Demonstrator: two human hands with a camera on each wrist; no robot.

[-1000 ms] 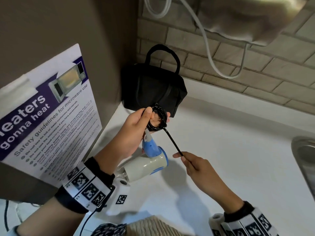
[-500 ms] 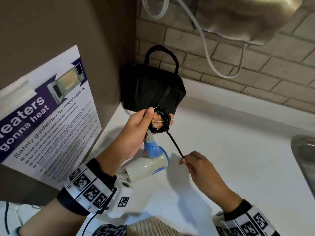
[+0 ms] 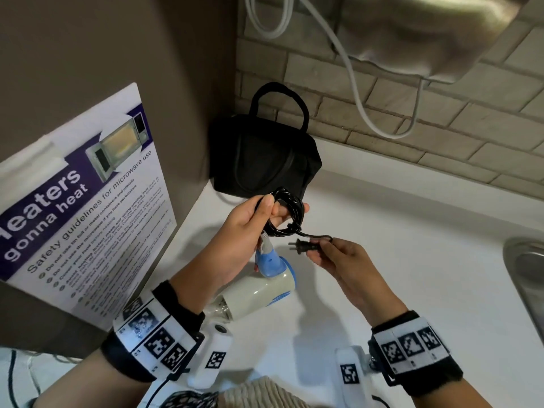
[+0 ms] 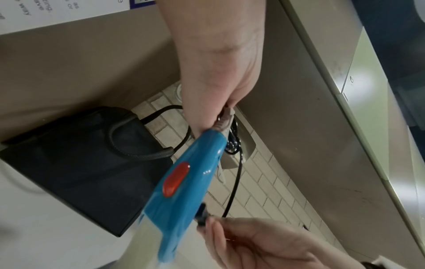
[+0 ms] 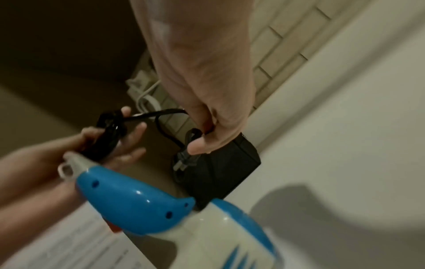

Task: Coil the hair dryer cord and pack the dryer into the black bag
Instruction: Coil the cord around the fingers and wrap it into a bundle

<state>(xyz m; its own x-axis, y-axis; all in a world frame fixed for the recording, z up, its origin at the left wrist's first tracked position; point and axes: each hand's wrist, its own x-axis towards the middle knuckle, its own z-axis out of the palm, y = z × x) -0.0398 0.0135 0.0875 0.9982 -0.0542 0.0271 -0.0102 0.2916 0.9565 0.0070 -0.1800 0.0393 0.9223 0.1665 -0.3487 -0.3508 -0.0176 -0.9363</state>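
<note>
My left hand (image 3: 244, 231) is curled around the glossy black cord (image 3: 290, 212), which is wound into a tight bundle of loops pinned between my thumb and fingers. The small blue-and-cream plastic hair dryer (image 3: 262, 285) hangs below that hand by its grey strain relief, blue handle up and cream barrel pointing toward seven o'clock, low over the white countertop (image 3: 382, 231); I cannot tell from the head view whether the barrel touches it. In the left wrist view the handle (image 4: 181, 182) shows a red oval switch on its shiny blue shell.

A short free tail of cord runs from the bundle toward four o'clock to the black two-pin plug (image 3: 304, 247), which my right hand (image 3: 347, 269) pinches between thumb and fingertips, prongs pointing at nine o'clock toward my left hand. The right wrist view is blurred, but the plug (image 5: 184, 160) seems to sit just under my thumb.

The soft black fabric bag (image 3: 262, 160) with its looped carry handle sits at twelve o'clock from my hands, in the corner against the pale brick wall (image 3: 441, 136) and the brown cabinet side (image 3: 103, 54). A microwave safety poster (image 3: 88, 207) hangs on that cabinet at nine o'clock.
</note>
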